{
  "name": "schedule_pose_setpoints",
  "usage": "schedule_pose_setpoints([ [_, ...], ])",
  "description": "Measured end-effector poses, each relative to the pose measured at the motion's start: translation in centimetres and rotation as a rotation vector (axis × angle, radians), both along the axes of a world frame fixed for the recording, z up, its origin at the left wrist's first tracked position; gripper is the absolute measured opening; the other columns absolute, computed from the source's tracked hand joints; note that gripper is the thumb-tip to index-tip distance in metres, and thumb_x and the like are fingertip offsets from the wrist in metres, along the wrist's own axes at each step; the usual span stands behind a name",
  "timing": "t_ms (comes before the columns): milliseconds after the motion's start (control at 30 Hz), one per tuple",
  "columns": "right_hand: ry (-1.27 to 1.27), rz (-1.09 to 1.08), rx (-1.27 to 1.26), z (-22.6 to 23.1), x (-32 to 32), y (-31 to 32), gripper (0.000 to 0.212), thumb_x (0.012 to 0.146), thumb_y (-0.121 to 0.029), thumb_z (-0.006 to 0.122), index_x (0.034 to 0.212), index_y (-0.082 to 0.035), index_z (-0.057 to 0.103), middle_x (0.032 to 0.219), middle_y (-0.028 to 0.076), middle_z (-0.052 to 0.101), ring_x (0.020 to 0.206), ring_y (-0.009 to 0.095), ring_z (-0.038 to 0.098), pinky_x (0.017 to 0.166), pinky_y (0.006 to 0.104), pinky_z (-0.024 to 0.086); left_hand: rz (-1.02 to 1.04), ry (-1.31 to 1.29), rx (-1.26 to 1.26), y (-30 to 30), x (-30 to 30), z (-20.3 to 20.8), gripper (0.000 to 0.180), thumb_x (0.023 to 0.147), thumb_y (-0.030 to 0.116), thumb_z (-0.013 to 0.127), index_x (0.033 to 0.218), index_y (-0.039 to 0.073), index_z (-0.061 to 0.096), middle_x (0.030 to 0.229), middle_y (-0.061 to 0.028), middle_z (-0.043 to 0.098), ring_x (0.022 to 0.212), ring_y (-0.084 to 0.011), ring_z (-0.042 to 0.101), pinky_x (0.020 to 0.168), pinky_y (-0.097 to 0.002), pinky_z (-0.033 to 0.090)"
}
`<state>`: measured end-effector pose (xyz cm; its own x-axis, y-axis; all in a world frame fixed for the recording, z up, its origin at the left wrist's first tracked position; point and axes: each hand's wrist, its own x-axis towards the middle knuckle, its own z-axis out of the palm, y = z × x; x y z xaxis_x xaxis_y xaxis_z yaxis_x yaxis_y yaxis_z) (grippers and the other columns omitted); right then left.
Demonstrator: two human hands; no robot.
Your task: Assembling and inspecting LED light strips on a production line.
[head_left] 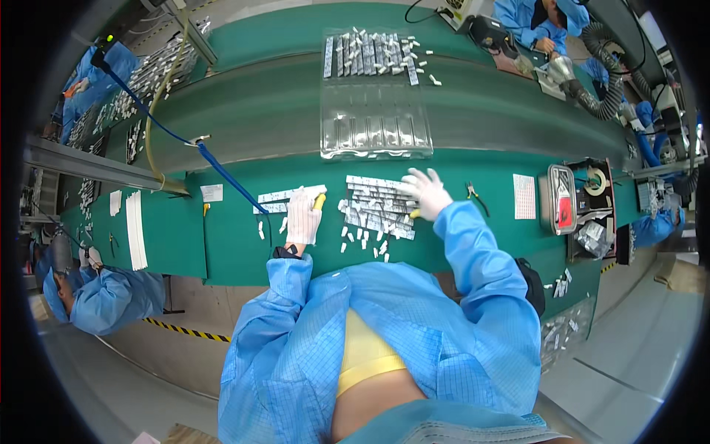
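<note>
My left hand, in a white glove, is closed around a yellow-handled tool on the green table. Just beyond it lies a row of small white parts. My right hand, also gloved, rests with its fingers spread on the right end of a pile of white part strips. A bit of yellow shows under its wrist. Loose white pieces are scattered in front of the pile, between my hands.
A clear plastic tray sits on the conveyor belt beyond the pile, with white parts at its far end. Small pliers, a white sheet and a box of supplies lie right. A blue hose hangs left. Other workers sit nearby.
</note>
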<state>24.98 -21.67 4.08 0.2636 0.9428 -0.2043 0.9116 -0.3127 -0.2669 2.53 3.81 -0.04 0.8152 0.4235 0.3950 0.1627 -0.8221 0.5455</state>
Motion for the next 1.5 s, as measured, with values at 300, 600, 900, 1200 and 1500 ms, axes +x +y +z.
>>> schedule_pose_setpoints([
  [300, -0.041, -0.61, 0.046, -5.8, 0.5, 1.1, 0.038, 0.069, -0.017, 0.078, 0.104, -0.015, 0.064, 0.114, 0.008, 0.058, 0.11, 0.03, 0.055, 0.09, 0.0441, 0.046, -0.107, -0.049, -0.054, -1.5, 0.6, 1.8, 0.027, 0.074, -0.003, 0.059, 0.098, 0.007, 0.065, 0.095, -0.0132, 0.065, 0.088, -0.0324, 0.06, 0.079, -0.0381, 0.048],
  [600, 1.494, -0.435, 0.864, 13.6, -1.5, 1.4, 0.025, 0.08, 0.0, 0.066, 0.102, 0.002, 0.054, 0.087, 0.016, 0.064, 0.075, 0.023, 0.067, 0.063, 0.0315, 0.057, -0.197, -0.288, -0.885, -0.6, 1.2, 13.6, 0.055, 0.094, 0.031, 0.053, 0.135, -0.001, 0.037, 0.125, -0.0153, 0.055, 0.115, -0.0226, 0.053, 0.097, -0.0314, 0.041],
  [900, 1.104, -0.475, 1.0, 22.0, -3.9, -1.6, 0.034, 0.094, -0.03, 0.055, 0.109, 0.001, 0.052, 0.082, 0.012, 0.061, 0.063, 0.012, 0.059, 0.053, 0.0209, 0.044, -0.33, -0.268, -0.768, -3.4, -2.3, 25.2, 0.054, 0.083, 0.027, 0.069, 0.121, -0.006, 0.049, 0.105, -0.0182, 0.063, 0.095, -0.0214, 0.063, 0.085, -0.0311, 0.051],
  [1200, 1.159, -0.499, 0.914, 23.1, -4.8, -2.2, 0.037, 0.089, -0.015, 0.058, 0.119, 0.003, 0.049, 0.08, 0.012, 0.062, 0.039, 0.006, 0.045, 0.037, 0.0163, 0.031, -0.205, -0.27, -0.674, -4.4, -3.2, 26.0, 0.046, 0.069, 0.033, 0.076, 0.103, 0.004, 0.066, 0.093, -0.0091, 0.068, 0.075, -0.0169, 0.067, 0.068, -0.0256, 0.051],
  [1500, 1.193, -0.5, 0.979, 23.9, -5.4, -2.8, 0.036, 0.089, -0.011, 0.057, 0.12, 0.005, 0.047, 0.08, 0.014, 0.063, 0.039, 0.007, 0.048, 0.036, 0.0168, 0.034, -0.259, -0.318, -0.35, -3.4, -3.9, 27.3, 0.047, 0.064, 0.03, 0.077, 0.104, 0.006, 0.067, 0.097, -0.0097, 0.068, 0.087, -0.0225, 0.067, 0.075, -0.0302, 0.053],
])
